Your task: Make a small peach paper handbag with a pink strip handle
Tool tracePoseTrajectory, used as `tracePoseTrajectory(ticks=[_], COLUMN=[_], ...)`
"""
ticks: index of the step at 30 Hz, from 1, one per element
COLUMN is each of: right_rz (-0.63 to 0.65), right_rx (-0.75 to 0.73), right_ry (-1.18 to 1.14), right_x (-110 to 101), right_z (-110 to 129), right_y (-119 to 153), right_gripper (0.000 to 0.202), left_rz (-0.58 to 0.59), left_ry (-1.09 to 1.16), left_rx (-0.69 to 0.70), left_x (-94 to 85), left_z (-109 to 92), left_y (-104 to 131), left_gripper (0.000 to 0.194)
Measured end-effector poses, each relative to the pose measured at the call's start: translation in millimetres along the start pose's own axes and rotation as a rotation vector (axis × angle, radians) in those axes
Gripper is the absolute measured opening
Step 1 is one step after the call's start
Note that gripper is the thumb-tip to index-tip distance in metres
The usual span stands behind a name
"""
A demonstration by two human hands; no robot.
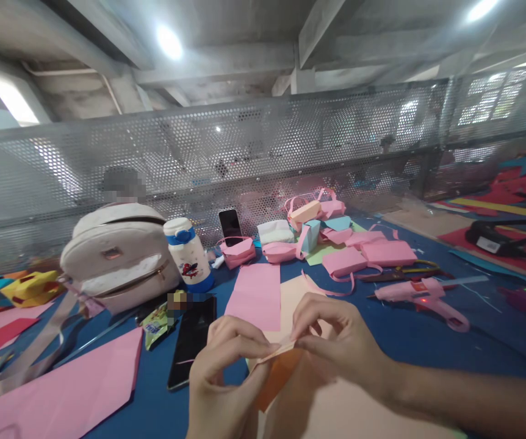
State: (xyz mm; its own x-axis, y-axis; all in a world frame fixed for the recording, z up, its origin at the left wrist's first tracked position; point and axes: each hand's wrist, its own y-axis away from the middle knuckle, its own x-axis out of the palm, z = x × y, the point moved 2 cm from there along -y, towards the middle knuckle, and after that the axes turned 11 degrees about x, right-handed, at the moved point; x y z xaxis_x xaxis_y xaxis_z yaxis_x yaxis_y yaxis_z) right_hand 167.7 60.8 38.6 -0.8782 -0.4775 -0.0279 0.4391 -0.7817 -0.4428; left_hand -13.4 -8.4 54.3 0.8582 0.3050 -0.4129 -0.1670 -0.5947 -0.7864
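My left hand (229,372) and my right hand (336,332) pinch the top edge of a folded peach paper piece (279,378) between thumbs and fingers. Its inner side looks orange in shadow. Below and around it lie larger peach sheets (359,411). Just beyond my hands is a flat pink sheet (256,292). To the right of my right hand a pink glue gun (421,296) with a red light rests on the blue table.
A white backpack (121,256), a bottle (188,256) and a black phone (193,341) stand or lie left. Small pink paper bags (345,262) cluster behind, near scissors (409,270) and an upright phone (230,225). A pink sheet (75,390) covers the front left.
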Motion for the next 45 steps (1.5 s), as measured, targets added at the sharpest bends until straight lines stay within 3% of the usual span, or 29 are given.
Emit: tracePoseTrajectory(ticks=[8,16,23,27,32,37,45], right_rz=[-0.019,-0.008,-0.01,-0.048,-0.061,-0.005,0.041], right_rx=[-0.004,0.002,0.002,-0.007,-0.009,-0.012,-0.023], right_ry=[-0.036,-0.065,-0.043,0.004,0.038,0.007,-0.022], right_x=[1.5,0.7,1.2,-2.1,-6.5,-5.6,-3.7], right_z=[-1.1,2.6,2.2,5.8,11.8,11.5,10.1], right_y=[-0.4,-1.5,-1.7,-5.2,-8.6,-7.3,-10.1], right_gripper=[0.014,0.008,0.02,0.023,0.017,0.013,0.013], left_rz=[-0.092,-0.13,-0.115,-0.001,0.238,0.377,0.38], left_ry=[0.055,0.078,0.094,0.162,0.502,0.677,0.652], left_rx=[-0.078,-0.118,-0.183,-0.316,-0.476,-0.446,-0.433], left_x=[6.6,9.5,8.6,10.4,17.1,17.5,20.7], left_z=[1.3,0.8,-0.8,4.9,18.5,26.1,29.6], left_y=[3.4,2.7,0.2,-1.2,3.1,8.3,11.1], left_gripper=[0.018,0.017,0.015,0.013,0.055,0.099,0.109])
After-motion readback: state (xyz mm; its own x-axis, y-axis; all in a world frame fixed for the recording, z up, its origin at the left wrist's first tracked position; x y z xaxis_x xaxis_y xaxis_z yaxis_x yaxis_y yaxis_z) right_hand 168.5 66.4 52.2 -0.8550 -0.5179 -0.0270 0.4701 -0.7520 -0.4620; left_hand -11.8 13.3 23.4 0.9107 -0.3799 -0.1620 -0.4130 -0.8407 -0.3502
